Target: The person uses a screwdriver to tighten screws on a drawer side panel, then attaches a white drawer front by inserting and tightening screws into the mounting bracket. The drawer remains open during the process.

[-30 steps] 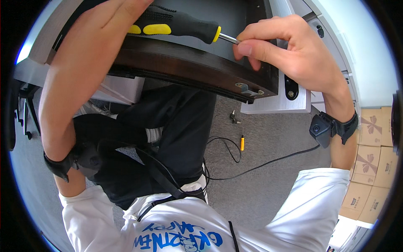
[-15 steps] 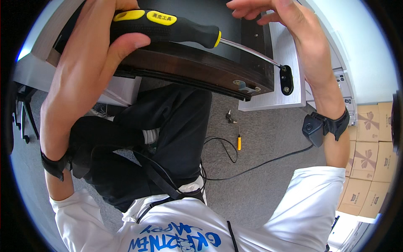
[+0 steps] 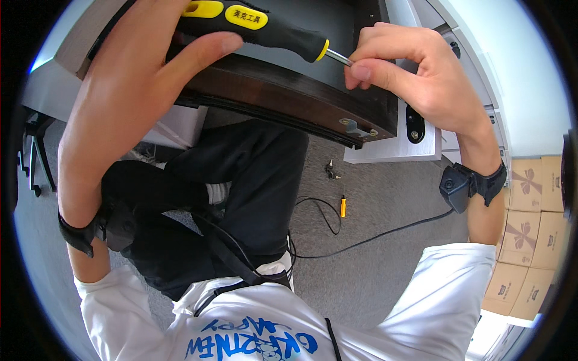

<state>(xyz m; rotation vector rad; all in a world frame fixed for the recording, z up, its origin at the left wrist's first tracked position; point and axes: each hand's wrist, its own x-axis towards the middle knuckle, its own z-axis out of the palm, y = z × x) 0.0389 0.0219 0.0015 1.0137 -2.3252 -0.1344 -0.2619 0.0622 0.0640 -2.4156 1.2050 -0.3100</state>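
My left hand is wrapped round the thick handle of a black-and-yellow screwdriver, its thumb lying along the near side. The fingers of my right hand pinch the screwdriver's metal shaft just beyond the handle. That hand hides the rest of the shaft and the tip. Below my right wrist, a black oblong plate sits on the pale wood panel, with a screw at its lower end; its upper part is partly covered. Beside it is the dark brown drawer-like box, with a small metal bracket on its edge.
On the grey carpet lie a small yellow-handled screwdriver and a small dark metal piece. A black cable runs from my right wrist device. Cardboard boxes are stacked at right; chair legs stand at left.
My right hand has come down and closed on the screwdriver's shaft, where before it was open above it. The screwdriver and left hand have shifted slightly right.
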